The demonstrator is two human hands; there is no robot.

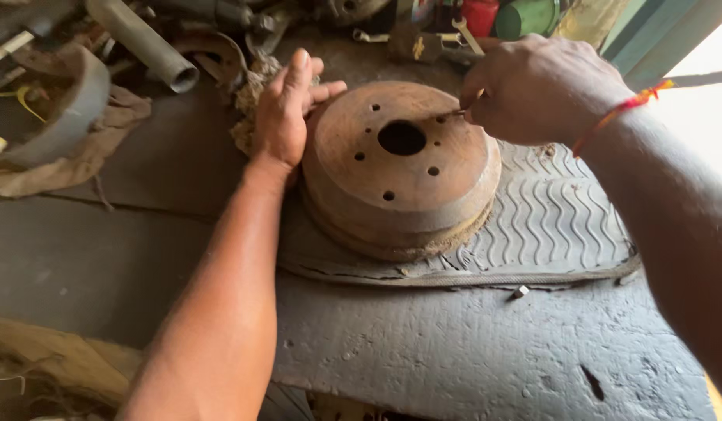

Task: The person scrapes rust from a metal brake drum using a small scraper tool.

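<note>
Fingers of the left hand (287,109) lie spread and flat, pressed against the far left side of the drum (400,168) with the palm on its rim — bracing it, not closed round anything. Further left, at the edge of the bench, a curved grey shoe (68,113) rests on a brown rag (103,132), and a grey pipe (146,47) angles down behind it toward a wad of fibre (251,97) just beside the left hand's thumb side.

The drum sits face up, rusty brown, with a dark centre hole and a ring of smaller bolt holes around it. It stands on a ribbed rubber mat (556,210) with wavy tread, which in turn lies on the rough grey bench (454,351). Dirt cakes the drum's lower edge.

To the right, the right hand (536,90) is bunched tight, fingertips pinched together on something small at the drum's upper right face — what it pinches I cannot tell. A red thread (622,109) circles that wrist. Behind it stand a red can (479,15) and a green can (528,17). A small nut (521,292) lies on the bench, just off the mat's front edge.
</note>
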